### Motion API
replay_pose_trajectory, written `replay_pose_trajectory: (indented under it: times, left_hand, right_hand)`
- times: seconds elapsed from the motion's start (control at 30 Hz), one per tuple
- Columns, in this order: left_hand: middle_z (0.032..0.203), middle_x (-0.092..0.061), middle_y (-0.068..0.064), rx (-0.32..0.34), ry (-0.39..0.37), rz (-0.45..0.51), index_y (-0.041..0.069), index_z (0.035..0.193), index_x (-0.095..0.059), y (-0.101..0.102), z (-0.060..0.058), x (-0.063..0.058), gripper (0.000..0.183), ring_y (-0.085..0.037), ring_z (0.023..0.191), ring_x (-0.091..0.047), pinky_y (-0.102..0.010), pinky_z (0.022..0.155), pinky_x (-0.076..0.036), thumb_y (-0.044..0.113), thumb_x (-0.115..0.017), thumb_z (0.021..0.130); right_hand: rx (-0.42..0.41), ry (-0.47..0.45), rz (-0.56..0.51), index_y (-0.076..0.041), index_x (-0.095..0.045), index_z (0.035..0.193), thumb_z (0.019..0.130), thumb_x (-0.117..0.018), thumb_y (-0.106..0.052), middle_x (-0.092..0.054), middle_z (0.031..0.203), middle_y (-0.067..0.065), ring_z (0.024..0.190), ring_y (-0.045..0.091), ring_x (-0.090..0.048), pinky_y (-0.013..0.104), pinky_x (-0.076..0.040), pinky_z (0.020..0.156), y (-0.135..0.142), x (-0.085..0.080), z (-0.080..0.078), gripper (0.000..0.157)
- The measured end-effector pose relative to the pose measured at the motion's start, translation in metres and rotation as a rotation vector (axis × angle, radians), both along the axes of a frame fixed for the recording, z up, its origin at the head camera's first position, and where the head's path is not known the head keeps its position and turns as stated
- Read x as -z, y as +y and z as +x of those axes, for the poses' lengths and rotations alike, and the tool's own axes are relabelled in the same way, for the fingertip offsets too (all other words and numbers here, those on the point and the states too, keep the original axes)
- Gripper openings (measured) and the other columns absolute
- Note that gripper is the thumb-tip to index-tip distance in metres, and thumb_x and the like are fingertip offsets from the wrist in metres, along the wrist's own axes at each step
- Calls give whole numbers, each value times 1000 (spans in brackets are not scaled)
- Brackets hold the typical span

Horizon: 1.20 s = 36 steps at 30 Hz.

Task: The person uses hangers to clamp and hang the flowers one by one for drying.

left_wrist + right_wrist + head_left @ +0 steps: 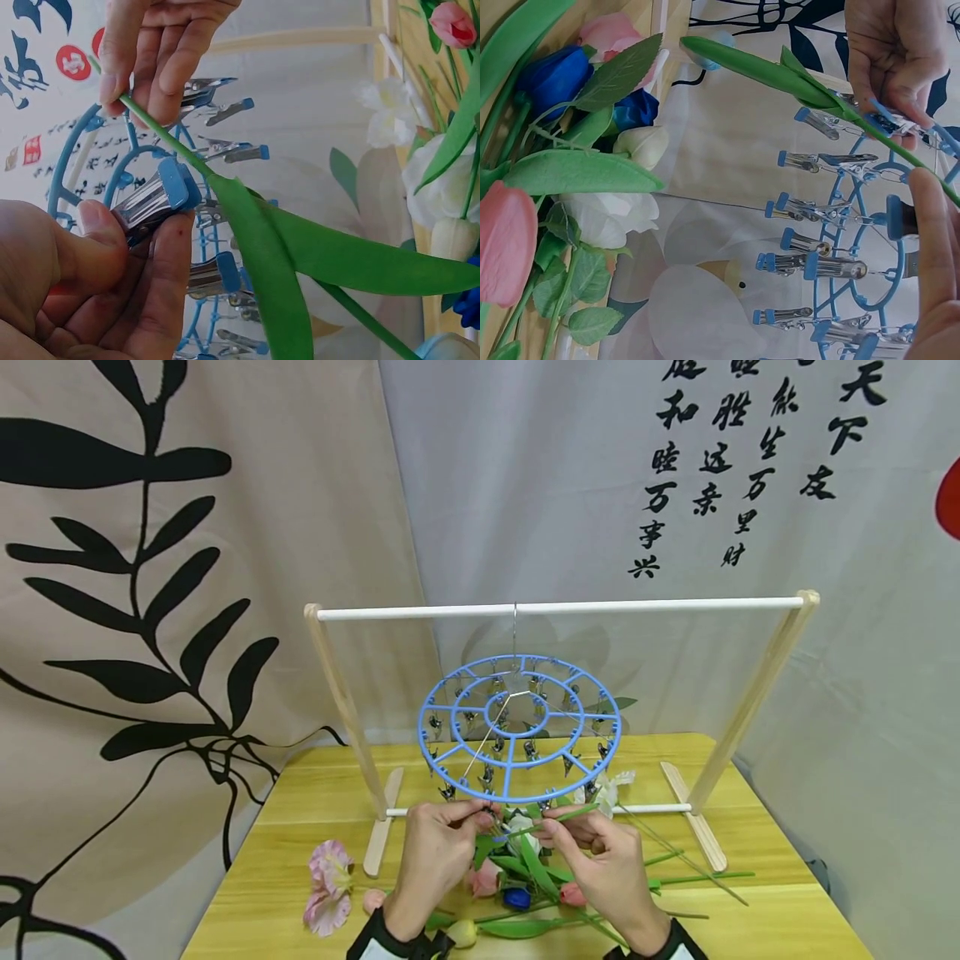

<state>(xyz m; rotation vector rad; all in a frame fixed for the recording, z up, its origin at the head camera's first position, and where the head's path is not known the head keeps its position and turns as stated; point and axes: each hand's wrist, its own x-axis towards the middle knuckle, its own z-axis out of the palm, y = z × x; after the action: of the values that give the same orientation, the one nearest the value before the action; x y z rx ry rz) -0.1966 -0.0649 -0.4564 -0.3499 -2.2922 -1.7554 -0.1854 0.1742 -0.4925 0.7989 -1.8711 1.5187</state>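
Your workpiece is an artificial flower [165, 141], positioned at the near rim of the hanger, above the table: a slim, smooth, green stem with long, pointed, matte leaves, and a pale blue head [450, 348] partly hidden at the leaf end. Your right hand [603, 850] pinches the stem near its bare end between thumb and fingers. Your left hand [438, 843] pinches a metal clip [150, 201] by thumb and fingers; the clip has shiny, ribbed sides and a blue tip. The stem runs just beside that tip; you cannot tell whether it sits between the jaws. The clip belongs to your round hanger [510, 800], built of blue, plastic-looking concentric rings with straight spokes, more metal clips dangling below. A thin hook suspends it from the white rod [637, 606] of a stand with pale wooden uprights [753, 702] and flat feet. Beneath, on the yellow, wood-grained table [255, 868], lie further artificial flowers: pink ruffled blooms [328, 889], a deep blue bud [517, 897], white layered petals and green leaves. Behind, a creased cloth backdrop [517, 485] carries black leaf silhouettes and brush-style Chinese characters, including "天下友", "生万里财" and "和睦万事兴"; the upper lines run out of the head view.
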Motion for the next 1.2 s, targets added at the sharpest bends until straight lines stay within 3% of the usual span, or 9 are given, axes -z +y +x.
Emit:
replay_pose_trajectory:
  times: [0.33, 0.53, 0.67, 0.87, 0.97, 1.1, 1.2]
  left_hand:
    - [98, -92, -7, -40, 9, -22, 1, 109, -93, 3, 1, -1, 15, -17, 88, -90, -21, 75, -68, -7, -86, 98]
    - [99, -92, -8, -27, 18, -1, 1, 110, -93, 4, 1, -2, 16, -20, 91, -90, -19, 78, -68, -8, -85, 99]
    - [101, -92, -9, -17, 8, 11, 1, 111, -93, 4, 1, -2, 15, -19, 89, -90, -20, 76, -68, -6, -86, 100]
    - [103, -92, -8, 10, -6, -67, 5, 116, -92, 2, 2, -2, 19, -16, 87, -88, -20, 74, -67, -4, -82, 104]
    - [106, -91, -9, 30, -20, -125, 8, 120, -91, -2, 2, -1, 17, -14, 84, -85, -20, 68, -62, 3, -80, 108]
    - [116, -89, -7, 73, -61, -146, 14, 126, -89, -5, 5, -1, 16, -12, 94, -83, -19, 77, -64, 18, -81, 112]
    - [122, -86, -6, 96, -82, -109, 18, 129, -85, -4, 6, 0, 20, -17, 110, -85, -21, 93, -68, 25, -84, 111]
  right_hand:
    - [-71, 49, -57, 4, -80, 121, 96, -75, 28, -88, 98, 23, 84, 14, -89, 22, -65, 58, -6, -4, 1, 35]
    - [-80, 37, -80, 5, -79, 121, 97, -73, 29, -87, 98, 25, 87, 9, -89, 26, -68, 63, -9, -6, 1, 34]
    - [-81, 30, -91, 7, -79, 120, 97, -72, 29, -87, 97, 26, 86, 13, -89, 27, -69, 65, -9, -7, 1, 33]
    - [-85, 31, -92, 5, -79, 123, 97, -72, 29, -87, 99, 27, 89, 13, -90, 29, -71, 69, -8, -7, 0, 36]
    - [-67, 31, -82, 4, -79, 123, 97, -74, 28, -87, 100, 25, 89, 11, -89, 28, -71, 69, -8, -6, 1, 36]
    - [-47, 42, -75, 5, -79, 122, 96, -75, 28, -88, 101, 25, 88, 13, -89, 27, -70, 68, -8, -6, 1, 35]
    - [-29, 53, -66, 2, -80, 123, 96, -76, 27, -88, 101, 23, 87, 13, -89, 25, -69, 66, -9, -6, 2, 38]
